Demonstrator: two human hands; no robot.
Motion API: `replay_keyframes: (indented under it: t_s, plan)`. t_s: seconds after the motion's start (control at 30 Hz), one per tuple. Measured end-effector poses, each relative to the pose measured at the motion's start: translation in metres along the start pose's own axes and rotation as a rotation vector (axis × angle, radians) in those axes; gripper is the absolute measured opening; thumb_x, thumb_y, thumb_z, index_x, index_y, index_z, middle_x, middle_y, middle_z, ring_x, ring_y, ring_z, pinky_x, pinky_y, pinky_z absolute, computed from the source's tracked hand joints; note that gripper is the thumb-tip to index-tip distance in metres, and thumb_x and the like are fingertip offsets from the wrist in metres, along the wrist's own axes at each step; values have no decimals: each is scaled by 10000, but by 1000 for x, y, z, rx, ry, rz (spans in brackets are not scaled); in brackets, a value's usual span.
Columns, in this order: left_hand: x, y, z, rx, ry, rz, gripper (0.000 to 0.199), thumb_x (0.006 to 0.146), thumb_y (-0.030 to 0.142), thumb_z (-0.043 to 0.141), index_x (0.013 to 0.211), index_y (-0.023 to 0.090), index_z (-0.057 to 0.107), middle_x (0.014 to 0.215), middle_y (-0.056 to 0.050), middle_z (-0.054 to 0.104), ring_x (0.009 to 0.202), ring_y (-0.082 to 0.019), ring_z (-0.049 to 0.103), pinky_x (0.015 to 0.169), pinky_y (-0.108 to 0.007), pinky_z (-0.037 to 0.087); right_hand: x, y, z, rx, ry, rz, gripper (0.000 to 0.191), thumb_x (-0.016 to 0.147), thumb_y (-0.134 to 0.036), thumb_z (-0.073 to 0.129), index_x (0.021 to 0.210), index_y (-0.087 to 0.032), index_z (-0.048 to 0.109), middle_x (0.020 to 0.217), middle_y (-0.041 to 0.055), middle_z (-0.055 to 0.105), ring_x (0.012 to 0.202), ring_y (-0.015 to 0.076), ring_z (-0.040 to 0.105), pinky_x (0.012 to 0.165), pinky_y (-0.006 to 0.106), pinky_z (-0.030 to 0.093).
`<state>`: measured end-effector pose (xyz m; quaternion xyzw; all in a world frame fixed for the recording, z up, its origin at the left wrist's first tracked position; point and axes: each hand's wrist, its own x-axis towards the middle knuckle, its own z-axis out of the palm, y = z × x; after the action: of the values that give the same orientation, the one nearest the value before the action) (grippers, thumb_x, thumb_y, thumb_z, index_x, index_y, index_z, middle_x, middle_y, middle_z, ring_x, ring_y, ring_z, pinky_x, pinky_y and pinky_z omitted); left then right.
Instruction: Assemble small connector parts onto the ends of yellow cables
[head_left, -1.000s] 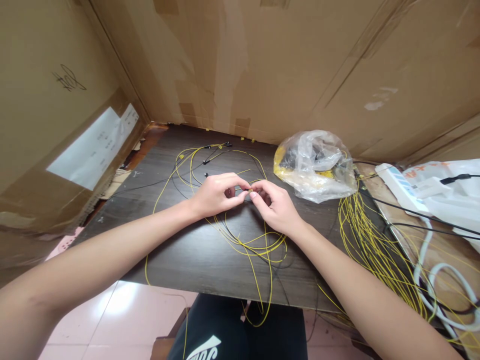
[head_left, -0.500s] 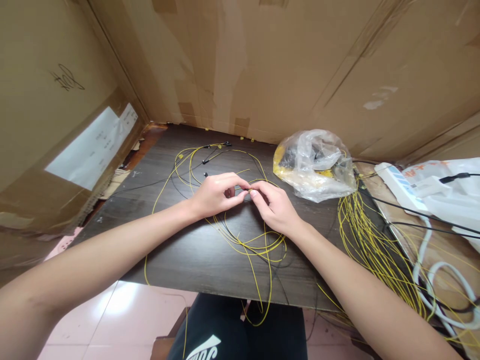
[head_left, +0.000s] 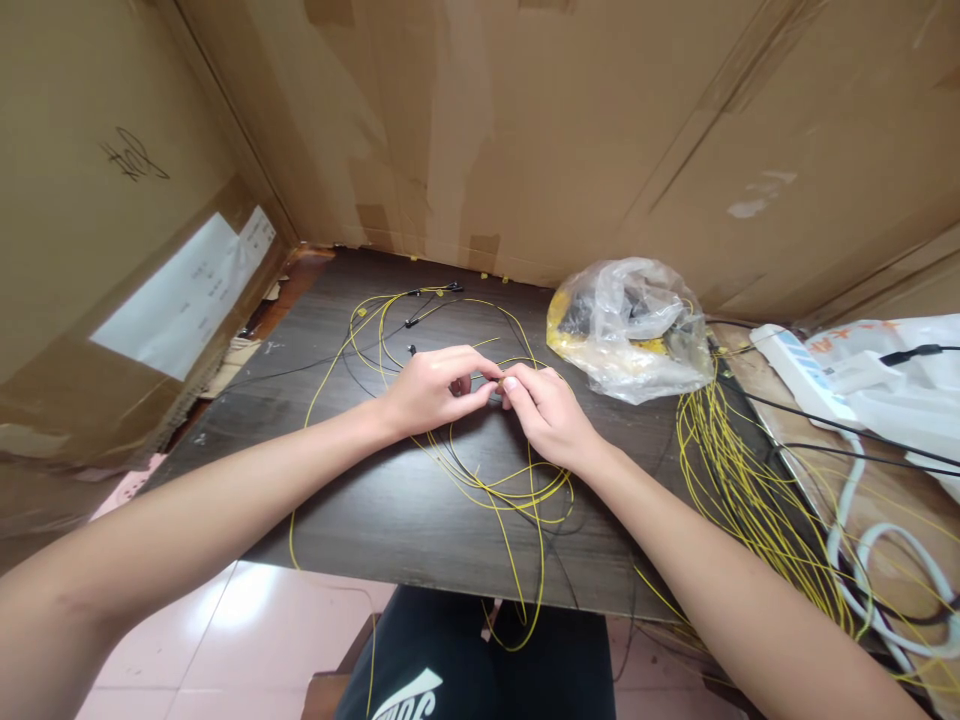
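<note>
Over the middle of the dark table, my left hand (head_left: 439, 390) and my right hand (head_left: 551, 412) meet fingertip to fingertip. Both are closed in a pinch around something thin and small, mostly hidden between the fingers; a bit of thin wire shows beside them. Thin yellow wires (head_left: 517, 493) lie in loose loops under and in front of my hands, with some hanging over the near edge. Beyond my left hand, black connector ends (head_left: 454, 287) sit on the wires.
A clear plastic bag (head_left: 634, 330) with yellow and black contents lies behind my right hand. A bundle of yellow wires (head_left: 739, 500), a white power strip (head_left: 802, 375) and a white cable are at the right. Cardboard walls (head_left: 450, 130) enclose the dark table (head_left: 337, 530).
My right thumb and fingers have shifted slightly at the pinch, the thumb lying a little further over. My left hand has hardly moved.
</note>
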<state>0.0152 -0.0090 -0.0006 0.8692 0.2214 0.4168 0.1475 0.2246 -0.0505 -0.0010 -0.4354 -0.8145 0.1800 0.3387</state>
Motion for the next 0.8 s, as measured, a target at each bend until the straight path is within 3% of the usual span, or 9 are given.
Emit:
replay_keyframes:
  t_s: [0.17, 0.3, 0.8]
  plan:
    - [0, -1, 0, -10, 0, -47, 102, 922, 209, 686, 987, 158, 746, 813, -11, 743, 563, -81, 597, 599, -209, 502, -1, -2, 0, 10, 55, 7, 132, 1014, -301, 507, 989, -205, 594, 891, 33, 689, 754, 179, 606, 756, 339, 420]
    - [1, -2, -1, -15, -12, -65, 112, 914, 208, 682, 989, 161, 751, 808, -11, 746, 556, -82, 601, 595, -210, 497, -1, -3, 0, 3, 88, 8, 69, 970, -266, 550, 995, -208, 578, 888, 38, 668, 726, 177, 586, 709, 333, 440]
    - [0, -2, 0, -13, -7, -38, 117, 939, 220, 669, 1003, 158, 745, 822, -21, 745, 568, -86, 599, 602, -218, 503, 0, -1, -2, -19, 36, 7, 186, 1042, -311, 458, 969, -208, 595, 931, 66, 700, 832, 210, 630, 779, 353, 448]
